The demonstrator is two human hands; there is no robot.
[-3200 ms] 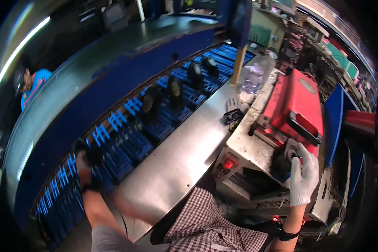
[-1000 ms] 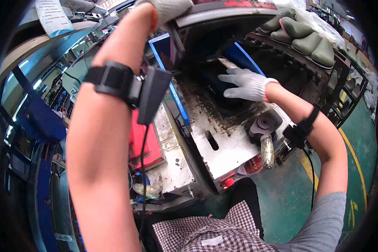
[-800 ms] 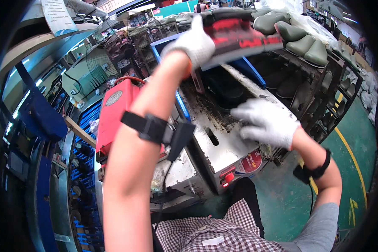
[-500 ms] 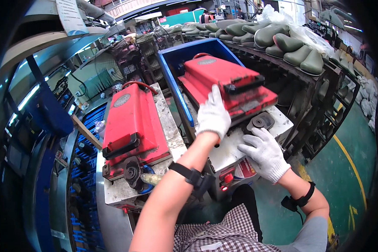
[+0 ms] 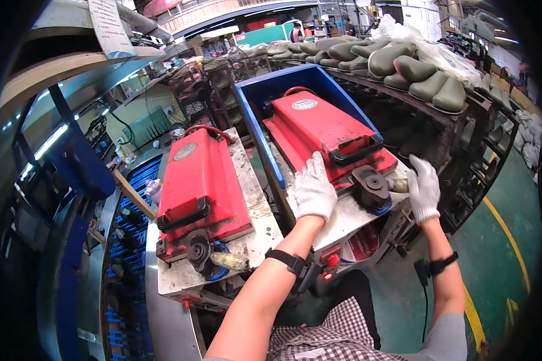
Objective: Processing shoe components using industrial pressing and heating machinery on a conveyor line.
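Olive-green rubber clogs point(image 5: 430, 81) crowd a dark rack beyond the green floor point(image 5: 497, 271). Nearer, a black, round-centred clamp-like part point(image 5: 372, 183) sits at the front edge of a red, box-shaped metal cover point(image 5: 322, 126), inside a blue metal surround point(image 5: 256, 135). Its pale, wrapped stub handle point(image 5: 398, 185) points right. White-gloved, the left hand point(image 5: 314, 189) lies with fingers extended by the cover's front-left corner, grasping nothing. The right hand point(image 5: 424, 188), likewise gloved, stands unclenched beside the handle's end; contact is unclear.
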